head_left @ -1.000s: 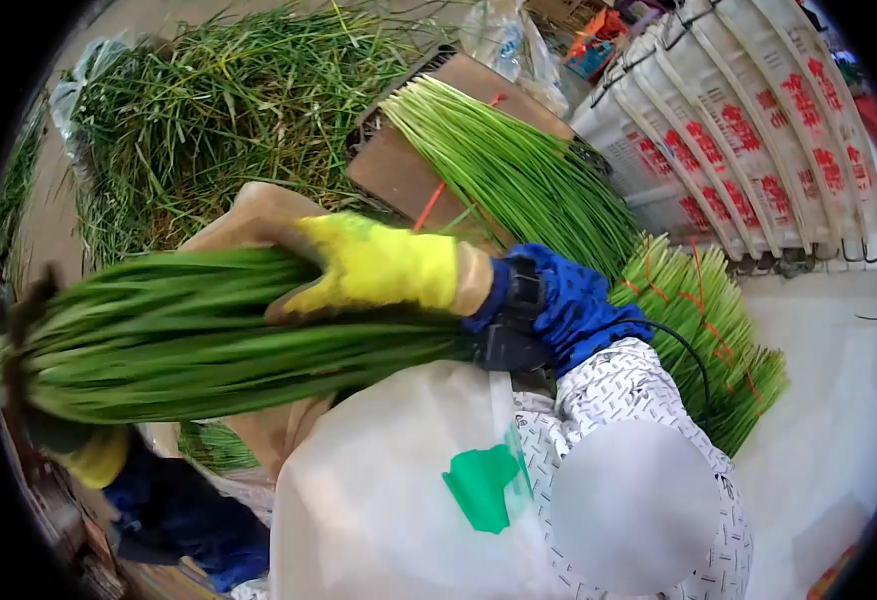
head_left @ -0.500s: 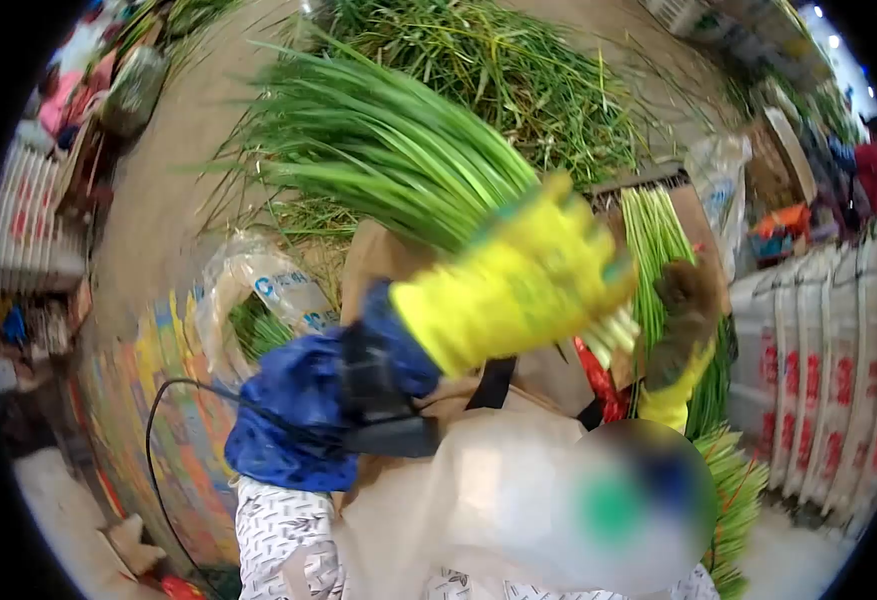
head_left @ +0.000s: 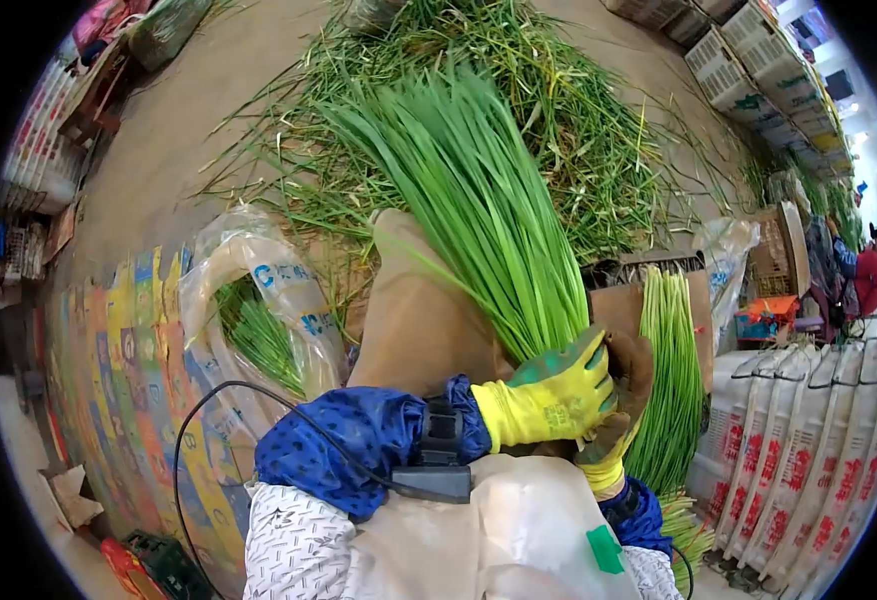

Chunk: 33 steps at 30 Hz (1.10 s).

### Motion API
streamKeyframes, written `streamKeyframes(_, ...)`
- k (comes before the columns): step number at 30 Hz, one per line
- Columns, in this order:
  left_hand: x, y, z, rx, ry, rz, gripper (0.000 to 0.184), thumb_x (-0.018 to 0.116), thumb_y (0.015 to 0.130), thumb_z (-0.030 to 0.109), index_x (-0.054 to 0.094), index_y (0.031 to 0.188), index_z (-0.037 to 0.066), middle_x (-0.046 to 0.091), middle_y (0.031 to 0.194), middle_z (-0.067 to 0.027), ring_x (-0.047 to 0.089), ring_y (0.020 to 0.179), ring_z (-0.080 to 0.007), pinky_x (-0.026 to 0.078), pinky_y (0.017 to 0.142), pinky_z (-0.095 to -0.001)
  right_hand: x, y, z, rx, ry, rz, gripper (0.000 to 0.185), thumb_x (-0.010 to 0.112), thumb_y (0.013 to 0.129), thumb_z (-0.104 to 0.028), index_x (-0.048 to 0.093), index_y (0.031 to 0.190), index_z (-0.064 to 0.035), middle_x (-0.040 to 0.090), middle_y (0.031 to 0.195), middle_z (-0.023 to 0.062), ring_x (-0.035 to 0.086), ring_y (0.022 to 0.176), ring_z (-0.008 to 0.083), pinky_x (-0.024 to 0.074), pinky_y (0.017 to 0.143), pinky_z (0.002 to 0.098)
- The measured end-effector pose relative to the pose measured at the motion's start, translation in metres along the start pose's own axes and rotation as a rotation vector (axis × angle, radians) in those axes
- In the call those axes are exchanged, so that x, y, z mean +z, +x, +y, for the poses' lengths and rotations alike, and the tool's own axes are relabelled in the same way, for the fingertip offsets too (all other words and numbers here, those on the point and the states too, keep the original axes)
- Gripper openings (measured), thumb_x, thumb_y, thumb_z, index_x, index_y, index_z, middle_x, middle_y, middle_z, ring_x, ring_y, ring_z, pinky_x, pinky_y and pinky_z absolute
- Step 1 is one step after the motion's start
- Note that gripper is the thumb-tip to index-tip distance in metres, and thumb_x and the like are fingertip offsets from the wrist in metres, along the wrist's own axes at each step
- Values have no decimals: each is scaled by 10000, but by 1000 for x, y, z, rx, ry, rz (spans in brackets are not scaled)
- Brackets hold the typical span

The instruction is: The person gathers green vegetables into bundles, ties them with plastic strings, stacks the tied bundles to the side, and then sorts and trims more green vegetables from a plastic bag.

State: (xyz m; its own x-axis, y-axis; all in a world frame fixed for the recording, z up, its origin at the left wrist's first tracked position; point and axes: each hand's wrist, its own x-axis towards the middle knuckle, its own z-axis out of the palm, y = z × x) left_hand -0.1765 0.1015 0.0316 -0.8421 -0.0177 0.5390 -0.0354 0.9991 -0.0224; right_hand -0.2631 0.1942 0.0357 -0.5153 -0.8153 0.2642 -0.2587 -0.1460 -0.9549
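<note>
A large bunch of garlic chives [head_left: 498, 220] fans out away from me, its leaf tips over the pile on the floor. My left hand [head_left: 558, 395], in a yellow and green glove, is closed round its lower end. Against it, on the right, my right hand [head_left: 618, 415] in a soiled yellow glove is curled at the stem ends, which the gloves mostly hide. Just right of my hands lies another stack of chives [head_left: 668, 370], pale ends pointing away. Behind the held bunch is a brown sheet [head_left: 423, 310].
Loose leaves form a heap [head_left: 598, 150] on the floor ahead. A clear plastic bag [head_left: 313, 285] with greens stands left, beside a colourful mat [head_left: 148, 390]. White crates [head_left: 798, 440] line the right side. A person in red [head_left: 870, 280] is far right.
The chives have swung from pointing left to pointing more straight ahead, with my left hand lower. My right hand has come left from the other stack to meet my left.
</note>
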Motion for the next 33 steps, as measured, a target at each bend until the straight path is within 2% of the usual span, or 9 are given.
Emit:
streamKeyframes(1,4,-1,-3,62,210,-24,224,544,692,255,691,735,92,604,841,-67,559,930,-317,283,1064,-616,1,1,4,-26,47,-28,999,502,798,-727,262,1437,2,440,1365,172,448,1239,275,340,1054,397)
streamKeyframes(13,-19,-1,-11,30,-258,16,141,563,721,223,638,819,155,590,854,-41,559,910,-273,347,1020,-597,-27,-4,9,84,151,-136,988,437,816,-748,215,1473,-45,410,1399,176,401,1283,302,277,1092,433)
streamKeyframes(15,-39,4,-29,-36,-236,-99,189,559,741,210,622,882,102,622,894,-89,579,926,-312,342,1025,-570,-46,-23,43,289,395,-59,891,587,844,-562,240,1446,-3,400,1395,161,396,1281,282,287,1086,413)
streamKeyframes(17,-72,5,-62,-259,-14,117,382,550,804,80,504,1183,70,525,1185,-146,545,1077,-273,403,999,-428,-70,-44,53,363,311,-24,891,742,760,-309,254,1437,2,368,1429,179,374,1309,286,284,1096,424)
streamKeyframes(18,-85,9,-82,-344,-12,202,372,548,808,75,510,1178,65,531,1177,-145,550,1070,-271,409,991,-423,-60,-28,48,251,30,-44,922,818,692,-134,274,1419,22,352,1438,193,379,1304,287,307,1082,428)
streamKeyframes(21,-106,40,-95,-395,-232,313,345,541,817,60,528,1162,50,550,1155,-142,565,1047,-265,428,965,-408,-36,30,-15,-445,-302,85,1029,847,585,-418,358,1376,23,401,1366,241,399,1248,411,335,1039,485)
streamKeyframes(24,-115,56,-91,-406,-398,318,319,533,826,45,545,1146,35,570,1132,-140,580,1024,-260,447,939,-393,-22,70,-61,-708,-464,240,1078,771,530,-599,410,1371,-30,335,1383,292,339,1245,497,259,1026,625)
streamKeyframes(26,-111,74,-81,-390,-518,304,304,529,833,35,557,1135,25,582,1117,-138,590,1009,-256,459,922,-383,-24,92,-88,-799,-548,290,1124,695,568,-684,327,1427,-60,315,1394,320,327,1249,516,149,1022,713)
streamKeyframes(33,-84,161,-24,-209,-1063,278,257,512,855,-1,598,1097,-10,627,1065,-132,625,957,-242,504,862,-347,-130,83,-138,-854,-1095,536,989,750,643,-480,321,1420,-45,477,1245,259,505,1079,406,365,928,528)
